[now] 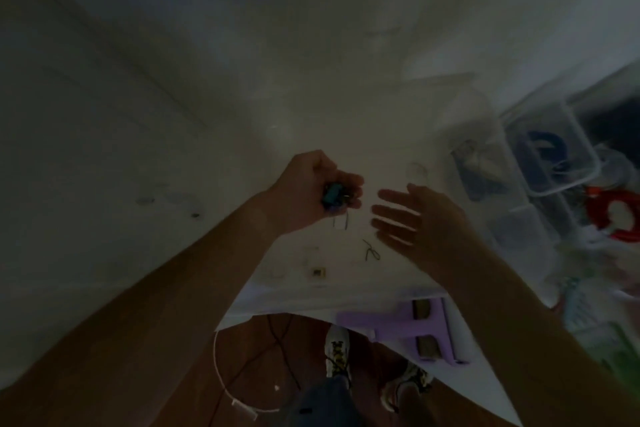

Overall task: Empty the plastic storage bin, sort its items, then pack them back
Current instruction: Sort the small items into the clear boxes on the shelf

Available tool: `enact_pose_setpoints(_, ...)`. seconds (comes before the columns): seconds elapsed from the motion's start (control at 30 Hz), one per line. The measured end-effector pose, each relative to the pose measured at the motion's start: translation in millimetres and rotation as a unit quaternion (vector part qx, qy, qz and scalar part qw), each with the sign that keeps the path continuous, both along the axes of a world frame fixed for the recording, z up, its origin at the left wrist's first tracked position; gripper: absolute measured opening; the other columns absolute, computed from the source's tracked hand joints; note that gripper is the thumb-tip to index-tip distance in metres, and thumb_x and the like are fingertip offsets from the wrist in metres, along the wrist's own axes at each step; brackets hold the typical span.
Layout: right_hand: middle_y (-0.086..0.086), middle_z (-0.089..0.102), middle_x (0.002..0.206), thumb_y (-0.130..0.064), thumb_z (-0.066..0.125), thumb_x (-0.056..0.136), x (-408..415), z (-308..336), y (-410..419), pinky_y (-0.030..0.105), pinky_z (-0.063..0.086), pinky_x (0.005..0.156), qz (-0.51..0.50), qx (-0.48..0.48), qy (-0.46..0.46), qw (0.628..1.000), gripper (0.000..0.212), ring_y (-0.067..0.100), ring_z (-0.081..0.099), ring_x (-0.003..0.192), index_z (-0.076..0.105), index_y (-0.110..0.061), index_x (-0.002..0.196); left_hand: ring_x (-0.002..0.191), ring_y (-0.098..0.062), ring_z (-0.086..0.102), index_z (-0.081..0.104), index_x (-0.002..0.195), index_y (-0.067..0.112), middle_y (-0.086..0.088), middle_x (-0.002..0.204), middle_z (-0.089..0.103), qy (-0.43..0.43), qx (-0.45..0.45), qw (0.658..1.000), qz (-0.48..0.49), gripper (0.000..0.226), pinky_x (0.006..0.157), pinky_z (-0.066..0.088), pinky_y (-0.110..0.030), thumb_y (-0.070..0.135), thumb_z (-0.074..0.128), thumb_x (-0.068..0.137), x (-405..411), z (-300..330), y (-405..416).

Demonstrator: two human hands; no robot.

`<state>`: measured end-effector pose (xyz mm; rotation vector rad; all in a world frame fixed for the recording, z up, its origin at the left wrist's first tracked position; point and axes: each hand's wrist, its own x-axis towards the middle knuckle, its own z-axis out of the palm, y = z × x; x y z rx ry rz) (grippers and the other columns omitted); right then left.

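The picture is dark and blurred. My left hand (311, 191) is held over the white table (242, 97) with its fingers curled round several small items, one of them teal (90, 196). My right hand (412, 218) hovers just to the right of it, fingers straight and spread, holding nothing. A clear plastic storage bin (485, 177) stands to the right with dark items inside. Below my hands a thin wire hook (371, 251), a paper clip (341, 220) and a small square piece (318, 272) lie on the table.
A second clear container (550, 156) with a blue coil sits at the far right, beside a red ring-shaped object (616, 215). A purple stool (415, 329) stands under the table's front edge. My shoes and a white cable are on the wooden floor below.
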<state>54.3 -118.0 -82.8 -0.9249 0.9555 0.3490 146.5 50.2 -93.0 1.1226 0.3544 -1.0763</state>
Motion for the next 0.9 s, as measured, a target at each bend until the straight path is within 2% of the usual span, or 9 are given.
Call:
enact_pose_setpoints(0.07, 0.02, 0.068, 0.106, -0.033, 0.048, 0.099, 7.9, -0.8, 9.6, 0.048, 0.05, 0.093, -0.075, 0.131, 0.0, 0.989, 0.035, 0.037, 0.064, 0.1, 0.068, -0.004, 0.098, 0.091, -0.033, 0.065, 0.069, 0.104, -0.008, -0.023, 0.102, 0.068, -0.024, -0.036, 0.999, -0.005, 0.052, 0.078, 0.055, -0.035, 0.028, 0.034, 0.089, -3.3, 15.1, -12.8)
enact_pose_setpoints(0.13, 0.02, 0.065, 0.101, -0.027, 0.051, 0.098, 10.8, 1.0, 20.4, 0.051, 0.049, 0.096, -0.138, 0.198, -0.026, 0.97, 0.028, 0.037, 0.064, 0.096, 0.065, -0.003, 0.091, 0.105, -0.036, 0.061, 0.066, 0.114, -0.007, -0.024, 0.116, 0.066, -0.071, -0.04, 0.996, -0.032, 0.057, 0.099, 0.047, -0.044, 0.033, 0.032, 0.091, -7.5, 24.7, -20.7)
enact_pose_setpoints(0.2, 0.021, 0.065, 0.102, -0.024, 0.054, 0.096, 10.5, 4.0, 26.6, 0.05, 0.048, 0.1, -0.179, 0.244, -0.057, 0.951, 0.024, 0.036, 0.064, 0.094, 0.065, -0.003, 0.089, 0.117, -0.038, 0.058, 0.065, 0.119, -0.004, -0.022, 0.12, 0.066, -0.116, -0.038, 0.991, -0.051, 0.059, 0.107, 0.039, -0.045, 0.035, 0.031, 0.092, -12.4, 30.7, -25.3)
enact_pose_setpoints(0.37, 0.016, 0.065, 0.089, -0.021, 0.055, 0.094, 8.0, 4.1, 23.7, 0.038, 0.055, 0.073, -0.237, 0.292, -0.117, 0.919, 0.02, 0.027, 0.064, 0.08, 0.066, -0.006, 0.086, 0.121, -0.029, 0.059, 0.061, 0.122, -0.006, -0.021, 0.123, 0.065, -0.18, -0.063, 0.98, -0.052, 0.057, 0.112, 0.035, -0.041, 0.029, 0.025, 0.095, -23.1, 40.7, -33.4)
enact_pose_setpoints(0.5, 0.017, 0.063, 0.091, -0.007, 0.062, 0.078, 5.8, 9.5, 21.0, 0.034, 0.052, 0.088, -0.271, 0.302, -0.142, 0.903, 0.011, 0.026, 0.062, 0.087, 0.064, -0.001, 0.086, 0.121, -0.028, 0.06, 0.062, 0.122, -0.004, -0.019, 0.122, 0.066, -0.216, -0.072, 0.973, -0.024, 0.052, 0.112, 0.036, -0.042, 0.023, 0.026, 0.097, -31.6, 46.7, -39.4)
enact_pose_setpoints(0.63, 0.018, 0.062, 0.103, -0.009, 0.06, 0.09, 1.5, 10.5, 14.0, 0.037, 0.052, 0.096, -0.284, 0.282, -0.133, 0.907, 0.011, 0.028, 0.061, 0.102, 0.064, -0.001, 0.097, 0.119, -0.028, 0.061, 0.064, 0.121, 0.002, -0.014, 0.123, 0.067, -0.245, -0.058, 0.968, 0.008, 0.045, 0.113, 0.036, -0.047, 0.018, 0.028, 0.099, -36.5, 50.1, -44.1)
enact_pose_setpoints(0.77, 0.015, 0.065, 0.097, -0.013, 0.056, 0.093, -1.2, 13.1, 5.1, 0.039, 0.051, 0.099, -0.294, 0.291, -0.132, 0.901, 0.016, 0.026, 0.063, 0.095, 0.066, -0.001, 0.1, 0.117, -0.024, 0.063, 0.066, 0.119, 0.011, -0.006, 0.125, 0.067, -0.28, -0.02, 0.96, -0.007, 0.039, 0.112, 0.037, -0.048, 0.014, 0.033, 0.099, -37.9, 51.9, -49.1)
enact_pose_setpoints(0.83, 0.017, 0.066, 0.097, -0.014, 0.056, 0.094, -2.8, 13.5, 2.0, 0.041, 0.051, 0.098, -0.301, 0.294, -0.132, 0.898, 0.018, 0.028, 0.065, 0.097, 0.066, -0.001, 0.102, 0.118, -0.02, 0.062, 0.064, 0.121, 0.013, -0.001, 0.126, 0.066, -0.329, -0.008, 0.943, -0.042, 0.037, 0.11, 0.039, -0.042, 0.013, 0.033, 0.1, -40.9, 56.8, -50.9)
enact_pose_setpoints(0.9, 0.018, 0.065, 0.1, -0.01, 0.059, 0.091, -3.6, 13.0, 0.0, 0.042, 0.055, 0.091, -0.297, 0.299, -0.142, 0.896, 0.015, 0.029, 0.066, 0.098, 0.063, -0.002, 0.103, 0.115, -0.006, 0.061, 0.063, 0.122, 0.017, 0.011, 0.125, 0.064, -0.442, 0.034, 0.889, -0.114, 0.034, 0.103, 0.042, -0.022, 0.011, 0.035, 0.103, -45.8, 64.2, -52.3)
